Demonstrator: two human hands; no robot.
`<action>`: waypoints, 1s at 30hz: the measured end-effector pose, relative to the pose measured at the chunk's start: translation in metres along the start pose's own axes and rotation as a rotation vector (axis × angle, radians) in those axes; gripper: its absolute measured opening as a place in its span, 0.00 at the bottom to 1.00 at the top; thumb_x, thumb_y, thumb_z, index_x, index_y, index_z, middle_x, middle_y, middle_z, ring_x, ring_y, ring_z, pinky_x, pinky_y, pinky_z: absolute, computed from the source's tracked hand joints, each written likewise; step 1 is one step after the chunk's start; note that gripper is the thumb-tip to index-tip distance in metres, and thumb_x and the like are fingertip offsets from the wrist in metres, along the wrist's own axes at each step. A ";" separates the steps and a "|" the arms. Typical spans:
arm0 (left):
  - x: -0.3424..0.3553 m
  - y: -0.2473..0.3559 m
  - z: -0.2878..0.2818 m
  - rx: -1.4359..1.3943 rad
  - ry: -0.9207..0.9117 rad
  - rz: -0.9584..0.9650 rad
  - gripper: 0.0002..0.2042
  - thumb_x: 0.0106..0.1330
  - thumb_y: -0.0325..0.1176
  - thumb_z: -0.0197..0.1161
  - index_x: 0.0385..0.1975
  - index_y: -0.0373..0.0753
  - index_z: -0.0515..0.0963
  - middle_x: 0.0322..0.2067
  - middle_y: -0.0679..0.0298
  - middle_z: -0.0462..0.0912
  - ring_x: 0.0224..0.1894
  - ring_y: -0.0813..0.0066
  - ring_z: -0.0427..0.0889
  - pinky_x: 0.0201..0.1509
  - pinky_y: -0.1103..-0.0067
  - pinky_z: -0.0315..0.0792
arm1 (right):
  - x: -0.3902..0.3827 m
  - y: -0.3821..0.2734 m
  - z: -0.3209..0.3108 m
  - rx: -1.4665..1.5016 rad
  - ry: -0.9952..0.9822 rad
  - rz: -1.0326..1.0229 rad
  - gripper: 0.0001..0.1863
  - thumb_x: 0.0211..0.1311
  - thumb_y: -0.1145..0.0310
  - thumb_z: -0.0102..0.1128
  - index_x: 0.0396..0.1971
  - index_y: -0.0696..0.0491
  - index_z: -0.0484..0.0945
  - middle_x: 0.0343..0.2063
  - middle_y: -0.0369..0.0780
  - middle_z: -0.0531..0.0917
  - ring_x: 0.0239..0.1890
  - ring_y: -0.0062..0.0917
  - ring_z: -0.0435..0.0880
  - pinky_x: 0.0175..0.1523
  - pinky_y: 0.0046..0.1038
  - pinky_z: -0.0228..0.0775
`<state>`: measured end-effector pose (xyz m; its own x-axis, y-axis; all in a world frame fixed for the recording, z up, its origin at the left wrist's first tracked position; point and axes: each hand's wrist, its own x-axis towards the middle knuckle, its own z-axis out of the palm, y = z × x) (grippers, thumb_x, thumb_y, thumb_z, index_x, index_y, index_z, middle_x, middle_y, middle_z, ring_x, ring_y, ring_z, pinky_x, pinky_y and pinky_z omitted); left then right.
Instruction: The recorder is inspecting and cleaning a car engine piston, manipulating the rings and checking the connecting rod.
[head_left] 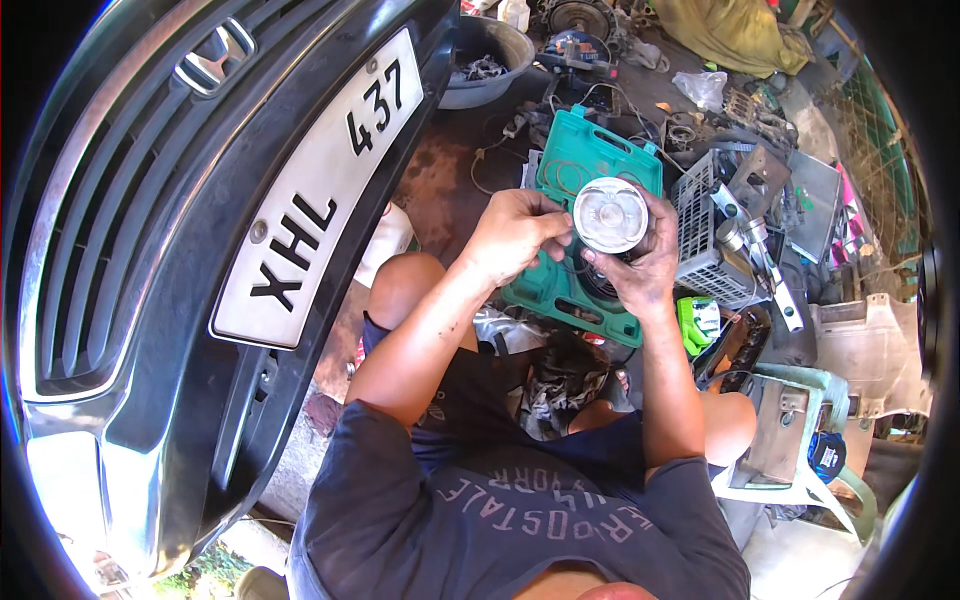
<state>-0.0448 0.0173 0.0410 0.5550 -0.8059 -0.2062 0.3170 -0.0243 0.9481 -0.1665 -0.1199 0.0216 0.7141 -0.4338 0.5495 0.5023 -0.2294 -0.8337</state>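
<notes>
A round silvery engine piston [611,215] is held up in front of me, its flat crown facing the camera. My right hand [650,250] wraps round its right side, thumb below and fingers behind, with dark grime on the skin. At the piston's left edge, my left hand [518,232] is closed in a pinch. Whatever lies between those fingertips is too small to make out. Below both hands, a teal plastic tool case [570,300] lies spread open, its lid half [600,150] farther away. Dark round parts rest in it, partly hidden by my right hand.
A car's black front bumper [330,255] with a grille fills the left. To the right stands a grey plastic crate [700,200] of metal parts, with a bright green item [697,322] nearer. A grey basin [495,65] sits at the back, and a pale green chair [800,400] lower right.
</notes>
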 end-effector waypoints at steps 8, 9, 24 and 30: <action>0.001 -0.003 0.007 -0.027 -0.034 -0.011 0.07 0.59 0.31 0.56 0.27 0.34 0.72 0.21 0.67 0.73 0.18 0.82 0.70 0.14 0.86 0.59 | -0.002 0.001 0.000 -0.075 0.013 -0.027 0.42 0.35 0.87 0.69 0.55 0.58 0.57 0.53 0.46 0.68 0.55 0.30 0.72 0.58 0.31 0.67; 0.002 -0.004 0.010 -0.030 -0.032 -0.013 0.07 0.59 0.31 0.56 0.27 0.34 0.72 0.21 0.67 0.73 0.18 0.82 0.70 0.14 0.86 0.59 | -0.002 0.001 -0.002 -0.064 0.009 0.001 0.42 0.36 0.86 0.70 0.54 0.59 0.57 0.52 0.45 0.69 0.54 0.30 0.72 0.58 0.31 0.67; 0.006 -0.004 0.018 -0.160 -0.046 -0.064 0.11 0.61 0.35 0.50 0.30 0.31 0.70 0.25 0.64 0.71 0.21 0.71 0.79 0.16 0.75 0.75 | -0.002 0.007 -0.008 0.069 0.042 0.197 0.39 0.37 0.84 0.71 0.52 0.61 0.58 0.46 0.46 0.74 0.49 0.27 0.76 0.56 0.29 0.68; 0.006 -0.004 0.019 -0.204 -0.070 -0.089 0.09 0.62 0.34 0.52 0.31 0.34 0.70 0.23 0.66 0.71 0.21 0.72 0.78 0.16 0.75 0.76 | -0.003 0.009 -0.011 0.075 0.062 0.211 0.37 0.36 0.84 0.72 0.50 0.60 0.60 0.45 0.45 0.76 0.48 0.26 0.76 0.55 0.29 0.69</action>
<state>-0.0571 0.0016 0.0407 0.4656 -0.8449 -0.2633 0.5156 0.0172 0.8567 -0.1694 -0.1300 0.0120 0.7770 -0.5180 0.3576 0.3819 -0.0635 -0.9220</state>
